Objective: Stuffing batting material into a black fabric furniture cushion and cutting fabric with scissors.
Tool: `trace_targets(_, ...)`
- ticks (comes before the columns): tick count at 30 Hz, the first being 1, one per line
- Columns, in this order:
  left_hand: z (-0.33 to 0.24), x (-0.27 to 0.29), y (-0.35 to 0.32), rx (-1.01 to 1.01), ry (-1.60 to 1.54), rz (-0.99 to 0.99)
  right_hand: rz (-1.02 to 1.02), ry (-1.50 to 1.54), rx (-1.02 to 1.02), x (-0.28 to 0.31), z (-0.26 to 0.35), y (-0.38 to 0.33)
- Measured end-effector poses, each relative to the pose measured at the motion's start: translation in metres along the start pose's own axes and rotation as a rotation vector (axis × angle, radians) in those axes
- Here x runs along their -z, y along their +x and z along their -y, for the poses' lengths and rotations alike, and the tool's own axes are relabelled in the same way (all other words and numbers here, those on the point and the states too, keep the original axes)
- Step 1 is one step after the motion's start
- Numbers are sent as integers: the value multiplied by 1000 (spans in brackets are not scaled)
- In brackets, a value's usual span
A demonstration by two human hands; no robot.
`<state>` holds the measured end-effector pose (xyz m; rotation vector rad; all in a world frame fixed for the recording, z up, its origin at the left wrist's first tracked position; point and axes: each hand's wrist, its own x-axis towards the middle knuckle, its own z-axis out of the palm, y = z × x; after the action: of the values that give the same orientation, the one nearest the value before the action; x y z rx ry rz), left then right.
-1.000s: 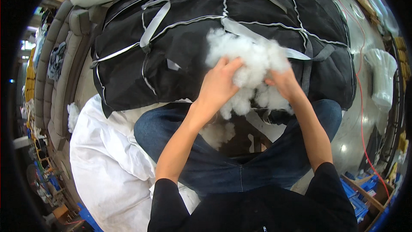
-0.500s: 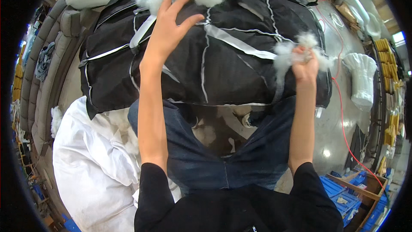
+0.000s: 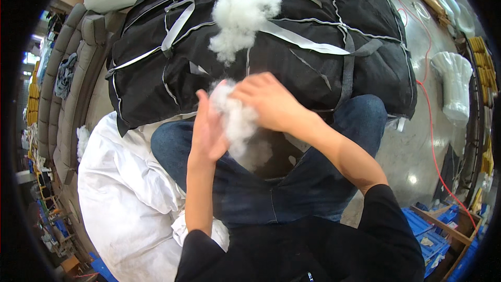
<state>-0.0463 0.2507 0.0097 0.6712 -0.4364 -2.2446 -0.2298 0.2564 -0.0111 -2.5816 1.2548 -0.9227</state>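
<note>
A loose tuft of white fibre stuffing [image 3: 239, 122] hangs between my hands, just over the near edge of the black cushion casing [image 3: 292, 81]. My right hand [image 3: 269, 102] reaches in from the right, with its fingers curled on the top of the tuft. Against the tuft's left side is my left hand [image 3: 207, 130], its palm turned toward the fluff and its fingers stretched upward; some fingertips are hidden behind it. A larger clump of stuffing [image 3: 242, 13] rests on the casing, which has white seams and pale straps [image 3: 305, 44].
A big white cloth bag [image 3: 125, 177] lies at my left leg. Grey sofa seating [image 3: 68, 89] stands farther left. To the right are a plastic-wrapped white roll [image 3: 453, 86], a red hose [image 3: 430, 125] on the floor and blue crates [image 3: 430, 235].
My right hand has brought its tuft from the casing's right side to the middle. My left hand has come back from the large clump to meet it. That clump now sits untouched.
</note>
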Motion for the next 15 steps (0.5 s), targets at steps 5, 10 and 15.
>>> trace_targets(5, -10, 65, -9, -204, 455, -188, 227, 431, -138, -27, 32, -19)
trace_targets(10, -79, 75, 51, -600, 1392, -411, 294, 537, -261, 8, 2, -19)
trace_targets(15, -81, 140, 139, -710, 1992, -346, 177, 322, -352, 21, -28, -24)
